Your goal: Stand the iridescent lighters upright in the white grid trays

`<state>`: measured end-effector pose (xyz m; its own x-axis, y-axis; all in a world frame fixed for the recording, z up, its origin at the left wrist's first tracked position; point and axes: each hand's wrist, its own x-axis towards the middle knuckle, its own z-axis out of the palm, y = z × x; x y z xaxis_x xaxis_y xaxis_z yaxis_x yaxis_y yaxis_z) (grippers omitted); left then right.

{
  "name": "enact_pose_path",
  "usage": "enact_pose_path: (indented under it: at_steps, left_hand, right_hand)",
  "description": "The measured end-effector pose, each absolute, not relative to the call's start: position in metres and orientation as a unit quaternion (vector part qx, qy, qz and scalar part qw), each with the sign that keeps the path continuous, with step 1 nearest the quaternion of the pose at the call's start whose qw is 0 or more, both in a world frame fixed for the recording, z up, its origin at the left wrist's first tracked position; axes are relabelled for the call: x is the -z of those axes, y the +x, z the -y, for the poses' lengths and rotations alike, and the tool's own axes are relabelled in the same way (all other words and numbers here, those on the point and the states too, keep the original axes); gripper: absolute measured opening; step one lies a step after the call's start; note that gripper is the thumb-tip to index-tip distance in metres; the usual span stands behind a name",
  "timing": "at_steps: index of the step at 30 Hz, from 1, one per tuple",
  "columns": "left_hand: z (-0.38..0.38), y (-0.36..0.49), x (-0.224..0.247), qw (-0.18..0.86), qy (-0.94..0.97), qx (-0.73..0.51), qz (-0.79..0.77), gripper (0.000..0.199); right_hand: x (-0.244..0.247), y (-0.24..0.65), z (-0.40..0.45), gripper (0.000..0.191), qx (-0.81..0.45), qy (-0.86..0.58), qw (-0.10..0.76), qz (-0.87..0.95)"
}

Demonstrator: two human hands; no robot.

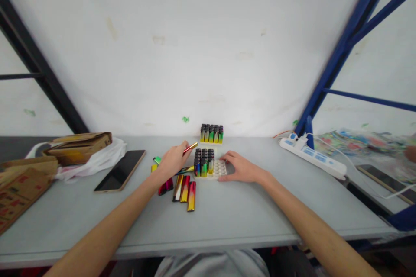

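My left hand [171, 159] pinches a red and gold lighter [191, 148], lying slanted in the fingers just left of the white tray. Thumb and fingers of my right hand [242, 169] rest around the right side of the white holed tray [220, 169]. Upright lighters [204, 165] with dark tops fill its left part, while round holes show bare on the right. Loose lighters [184, 188] in red, gold, pink and green lie left and in front of the tray, some partly hidden under my left hand.
A second tray of upright lighters [212, 134] stands behind, near the wall. On the left are a phone [121, 171], a plastic bag [110, 156] and cardboard boxes [22, 190]. A power strip [312, 156] with cables lies right, by a blue frame [338, 60]. Another person's hand [411, 153] shows far right.
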<state>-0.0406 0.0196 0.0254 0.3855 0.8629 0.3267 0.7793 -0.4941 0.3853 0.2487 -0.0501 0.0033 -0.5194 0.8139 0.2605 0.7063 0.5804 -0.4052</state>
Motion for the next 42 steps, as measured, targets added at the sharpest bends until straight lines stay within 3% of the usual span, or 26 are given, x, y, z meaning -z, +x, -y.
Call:
enact_pose_path:
  at_steps: [8,12,21,28,34,42]
  left_hand:
    - [-0.013,-0.045,-0.059,0.331,0.726,-0.450,-0.401,0.050]
    - [-0.010,-0.042,-0.063,0.410,0.663,-0.516,-0.356,0.039]
    - [0.003,-0.031,-0.067,0.484,0.625,-0.512,-0.334,0.037]
    - [0.012,-0.028,-0.074,0.619,0.557,-0.468,-0.297,0.032]
    - [0.009,-0.028,-0.066,0.564,0.590,-0.440,-0.375,0.045]
    - [0.012,-0.026,-0.057,0.450,0.690,-0.415,-0.385,0.036]
  right_hand:
    - [-0.006,0.247,0.052,0.069,-0.137,-0.438,0.223,0.860]
    - [-0.007,0.247,0.052,0.068,-0.140,-0.436,0.223,0.860]
    - [-0.007,0.247,0.052,0.070,-0.136,-0.440,0.217,0.861]
    - [-0.005,0.248,0.050,0.070,-0.139,-0.435,0.219,0.862]
    - [-0.004,0.249,0.050,0.071,-0.136,-0.437,0.218,0.862]
    - [-0.003,0.249,0.050,0.070,-0.130,-0.432,0.223,0.864]
